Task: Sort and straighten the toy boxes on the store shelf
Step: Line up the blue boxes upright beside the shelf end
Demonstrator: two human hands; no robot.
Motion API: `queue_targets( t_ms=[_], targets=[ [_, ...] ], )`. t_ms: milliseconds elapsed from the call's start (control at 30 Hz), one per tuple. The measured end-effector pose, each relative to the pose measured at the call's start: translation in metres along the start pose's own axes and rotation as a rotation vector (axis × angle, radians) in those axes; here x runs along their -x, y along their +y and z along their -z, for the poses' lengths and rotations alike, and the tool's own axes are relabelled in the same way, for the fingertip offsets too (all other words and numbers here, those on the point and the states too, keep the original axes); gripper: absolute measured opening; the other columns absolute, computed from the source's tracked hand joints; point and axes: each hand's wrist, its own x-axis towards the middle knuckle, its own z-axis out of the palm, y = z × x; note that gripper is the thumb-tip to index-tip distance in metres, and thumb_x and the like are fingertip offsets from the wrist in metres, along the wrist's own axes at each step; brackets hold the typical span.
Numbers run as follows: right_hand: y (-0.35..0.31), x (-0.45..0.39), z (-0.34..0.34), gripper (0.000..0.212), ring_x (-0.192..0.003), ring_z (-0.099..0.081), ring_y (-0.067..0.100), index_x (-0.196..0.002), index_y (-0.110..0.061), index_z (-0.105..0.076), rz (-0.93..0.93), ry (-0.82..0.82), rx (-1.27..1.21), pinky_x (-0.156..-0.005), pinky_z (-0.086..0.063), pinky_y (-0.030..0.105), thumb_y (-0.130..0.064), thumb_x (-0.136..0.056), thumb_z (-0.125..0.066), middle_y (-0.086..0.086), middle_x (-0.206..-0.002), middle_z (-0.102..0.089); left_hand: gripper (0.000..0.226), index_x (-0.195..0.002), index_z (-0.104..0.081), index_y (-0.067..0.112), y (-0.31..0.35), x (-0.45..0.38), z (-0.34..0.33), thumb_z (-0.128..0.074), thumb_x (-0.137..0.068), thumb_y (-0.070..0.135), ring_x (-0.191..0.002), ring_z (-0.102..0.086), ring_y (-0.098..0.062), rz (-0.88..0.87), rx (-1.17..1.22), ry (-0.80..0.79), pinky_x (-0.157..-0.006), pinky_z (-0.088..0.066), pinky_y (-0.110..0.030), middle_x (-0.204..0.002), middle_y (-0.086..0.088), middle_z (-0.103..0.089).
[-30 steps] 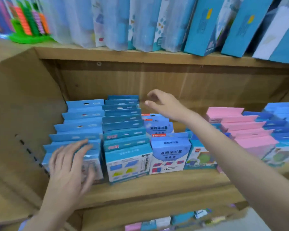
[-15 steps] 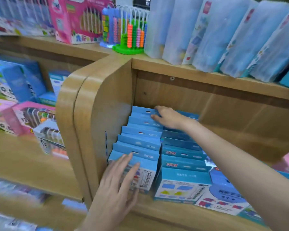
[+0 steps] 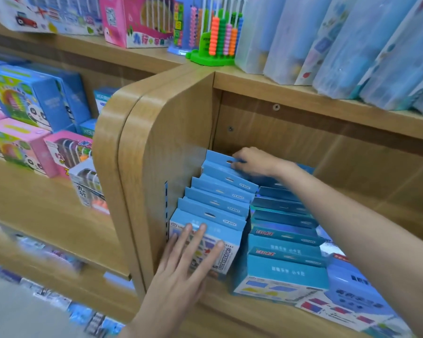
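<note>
Two rows of blue toy boxes stand one behind another on the wooden shelf (image 3: 230, 313). The left row (image 3: 217, 203) runs along the shelf's side panel; the teal row (image 3: 283, 240) stands to its right. My left hand (image 3: 188, 259) lies flat with straight fingers against the face of the front box (image 3: 226, 245) of the left row. My right hand (image 3: 254, 162) reaches to the back of that row, its fingers curled over the top flap of the rearmost box (image 3: 217, 158).
A curved wooden side panel (image 3: 142, 167) bounds the boxes on the left. Beyond it, pink and blue toy boxes (image 3: 34, 123) fill another shelf. Above stand an abacus (image 3: 217, 37) and wrapped packs (image 3: 340, 45). More blue boxes (image 3: 352, 296) lie at the right.
The view has swung left and closer. My right hand moved from above the middle rows to the back of the left row. My left hand stays on the front box.
</note>
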Motion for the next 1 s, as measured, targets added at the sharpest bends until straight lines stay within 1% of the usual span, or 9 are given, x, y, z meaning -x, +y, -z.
queue_targets(
  t_ms=[167, 267, 333, 400, 500, 700, 767, 900, 1000],
  targets=[
    [0.002, 0.002, -0.005, 0.036, -0.067, -0.045, 0.02, -0.06, -0.02, -0.04, 0.005, 0.04, -0.037, -0.059, -0.03, 0.031, -0.023, -0.096, -0.044, -0.002, -0.063, -0.045, 0.077, -0.148, -0.015, 0.022, 0.004, 0.0, 0.01, -0.048, -0.08, 0.041, -0.143, -0.008, -0.03, 0.005, 0.083, 0.071, -0.114, -0.01, -0.044, -0.156, -0.009, -0.006],
    [-0.001, 0.005, -0.007, 0.032, -0.075, -0.047, 0.022, -0.065, -0.019, -0.041, 0.013, 0.061, -0.029, -0.068, -0.032, 0.03, -0.026, -0.096, -0.042, -0.002, -0.068, -0.048, 0.077, -0.145, -0.02, 0.022, 0.02, -0.003, 0.019, -0.052, -0.08, 0.05, -0.143, -0.01, -0.027, -0.089, 0.144, 0.133, -0.113, -0.011, -0.047, -0.156, -0.005, -0.008],
    [-0.001, 0.008, -0.004, 0.019, -0.084, -0.052, 0.023, -0.085, -0.016, -0.053, 0.027, 0.071, -0.086, -0.072, -0.038, 0.032, -0.028, -0.096, -0.043, 0.003, -0.086, -0.059, 0.077, -0.145, -0.022, 0.021, 0.03, -0.011, 0.019, -0.048, -0.082, 0.058, -0.143, -0.008, -0.024, -0.15, 0.089, 0.084, -0.114, -0.007, -0.047, -0.156, -0.002, -0.012],
    [0.002, 0.017, 0.004, 0.023, -0.091, -0.054, 0.021, -0.107, -0.012, -0.058, 0.044, 0.128, -0.103, -0.078, -0.042, 0.031, -0.026, -0.096, -0.044, 0.008, -0.103, -0.063, 0.069, -0.141, -0.032, 0.022, 0.034, -0.023, 0.017, -0.042, -0.085, 0.061, -0.143, -0.009, -0.021, -0.143, 0.043, 0.042, -0.114, -0.004, -0.048, -0.152, 0.0, -0.022],
    [0.021, 0.037, 0.015, 0.026, -0.097, -0.054, 0.02, -0.114, -0.01, -0.057, 0.032, 0.204, -0.079, -0.081, -0.039, 0.027, -0.023, -0.096, -0.043, 0.009, -0.112, -0.063, 0.056, -0.129, -0.042, 0.025, 0.029, -0.037, 0.018, -0.039, -0.086, 0.061, -0.141, -0.012, -0.02, -0.12, 0.042, 0.016, -0.114, -0.001, -0.049, -0.145, 0.002, -0.032],
    [0.066, 0.061, 0.006, 0.051, -0.116, -0.049, 0.026, -0.125, -0.021, -0.048, -0.153, 0.067, 0.009, -0.1, -0.037, 0.042, -0.055, -0.089, -0.04, 0.007, -0.124, -0.055, 0.055, -0.125, -0.045, 0.023, 0.027, -0.044, 0.021, -0.042, -0.084, 0.059, -0.137, -0.026, -0.02, -0.194, 0.041, 0.033, -0.113, -0.005, -0.051, -0.135, 0.004, -0.052],
    [0.067, 0.066, 0.001, 0.051, -0.117, -0.047, 0.024, -0.125, -0.023, -0.049, -0.121, 0.114, 0.016, -0.101, -0.035, 0.046, -0.056, -0.089, -0.039, 0.005, -0.121, -0.054, 0.052, -0.123, -0.046, 0.023, 0.029, -0.048, 0.022, -0.045, -0.083, 0.057, -0.133, -0.032, -0.018, -0.212, 0.053, 0.045, -0.113, -0.007, -0.051, -0.129, 0.005, -0.057],
    [0.073, 0.084, -0.004, 0.034, -0.101, -0.045, 0.015, -0.119, -0.026, -0.05, 0.012, 0.276, -0.141, -0.091, -0.038, 0.031, -0.038, -0.088, -0.054, 0.004, -0.106, -0.051, 0.048, -0.119, -0.048, 0.026, 0.029, -0.053, 0.022, -0.058, -0.08, 0.053, -0.126, -0.038, -0.016, -0.259, 0.062, 0.083, -0.112, -0.009, -0.051, -0.116, 0.004, -0.063],
    [0.079, 0.091, -0.006, 0.019, -0.105, -0.042, 0.019, -0.099, -0.025, -0.06, -0.003, 0.303, -0.062, -0.096, -0.036, 0.038, -0.038, -0.084, -0.06, -0.001, -0.106, -0.044, 0.059, -0.115, -0.049, 0.026, 0.028, -0.057, 0.022, -0.073, -0.068, 0.054, -0.124, -0.039, -0.017, -0.275, 0.07, 0.08, -0.111, -0.009, -0.05, -0.113, 0.005, -0.064]
  ],
)
